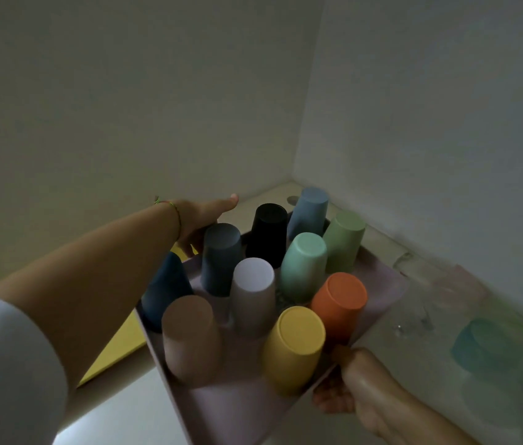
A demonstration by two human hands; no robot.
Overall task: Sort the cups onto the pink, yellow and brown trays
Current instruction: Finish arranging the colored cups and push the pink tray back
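A pink tray [379, 290] carries several upside-down cups: brown [189, 335], yellow [295, 345], orange [338, 303], lilac [253, 293], mint [303, 264], slate grey [221, 255], black [268, 232], light blue [308, 210], green [345, 239] and dark blue [165, 290]. My right hand [350, 390] grips the tray's near right edge. My left hand [202, 220] reaches over the tray's far left corner, thumb extended; its fingers are hidden behind the slate cup. A yellow tray [119, 345] lies flat under the pink tray's left side.
The trays sit in a dim cabinet corner on a pale shelf [270, 195], walls close behind and to the right. Blurred clear glasses [414, 303] and a teal bowl-like thing [484, 345] stand at the right.
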